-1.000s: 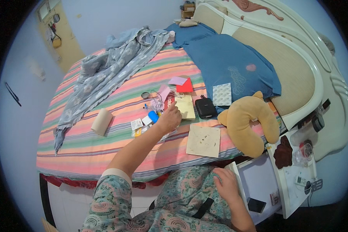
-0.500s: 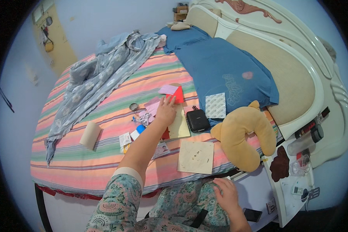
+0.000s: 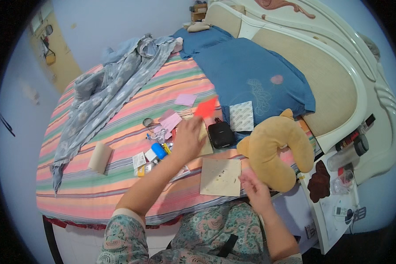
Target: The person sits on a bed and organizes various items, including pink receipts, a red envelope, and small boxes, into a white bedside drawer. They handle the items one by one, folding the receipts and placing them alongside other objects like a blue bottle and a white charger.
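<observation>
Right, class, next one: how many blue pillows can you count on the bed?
2. The larger-looking blue pillow lies just beyond the tan U-shaped cushion; the second blue pillow lies farther off, along the headboard. No others show.

Left grip (image 3: 189,137) holding red paper (image 3: 206,107), striped bed (image 3: 114,136)

Pale blue walls (image 3: 119,22) frame a striped-covered bed (image 3: 70,193) with a carved white headboard (image 3: 314,70) padded in beige at right, a yellowish door (image 3: 61,50) far left and white floor (image 3: 90,237) near left.
</observation>
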A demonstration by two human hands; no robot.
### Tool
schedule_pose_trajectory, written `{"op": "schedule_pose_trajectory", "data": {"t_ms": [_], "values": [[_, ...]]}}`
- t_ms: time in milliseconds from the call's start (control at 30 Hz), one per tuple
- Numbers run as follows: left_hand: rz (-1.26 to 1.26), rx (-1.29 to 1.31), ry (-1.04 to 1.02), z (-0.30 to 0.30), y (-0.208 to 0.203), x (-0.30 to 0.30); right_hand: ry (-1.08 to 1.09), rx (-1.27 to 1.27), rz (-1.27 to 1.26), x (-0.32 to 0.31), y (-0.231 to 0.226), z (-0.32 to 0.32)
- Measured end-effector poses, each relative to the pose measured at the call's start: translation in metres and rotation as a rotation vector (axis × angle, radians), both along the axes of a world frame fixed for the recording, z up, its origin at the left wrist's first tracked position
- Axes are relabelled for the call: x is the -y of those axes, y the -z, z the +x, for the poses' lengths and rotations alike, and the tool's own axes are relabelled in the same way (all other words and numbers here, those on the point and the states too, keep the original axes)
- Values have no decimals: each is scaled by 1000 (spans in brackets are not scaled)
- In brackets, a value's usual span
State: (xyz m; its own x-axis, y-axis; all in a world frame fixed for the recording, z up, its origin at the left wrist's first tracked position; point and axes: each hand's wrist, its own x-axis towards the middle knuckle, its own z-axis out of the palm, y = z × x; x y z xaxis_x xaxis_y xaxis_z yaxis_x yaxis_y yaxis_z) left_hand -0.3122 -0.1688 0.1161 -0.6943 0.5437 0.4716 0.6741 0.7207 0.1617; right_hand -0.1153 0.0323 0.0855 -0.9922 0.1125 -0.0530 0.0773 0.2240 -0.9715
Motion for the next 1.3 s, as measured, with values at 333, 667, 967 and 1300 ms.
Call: {"op": "schedule_pose_trajectory", "data": {"t_ms": [333, 667, 967, 1300], "values": [[79, 298, 736, 92, 5, 37, 92, 198, -979, 24, 11, -51], [-8, 270, -473, -123, 50, 86, 127, 98, -464, 1, 39, -55], [-241, 19, -123, -203, 77, 43, 196, -174, 703, 20, 17, -48], [-308, -170, -213, -220, 91, 11, 111, -275, 581, 6, 20, -24]]}}
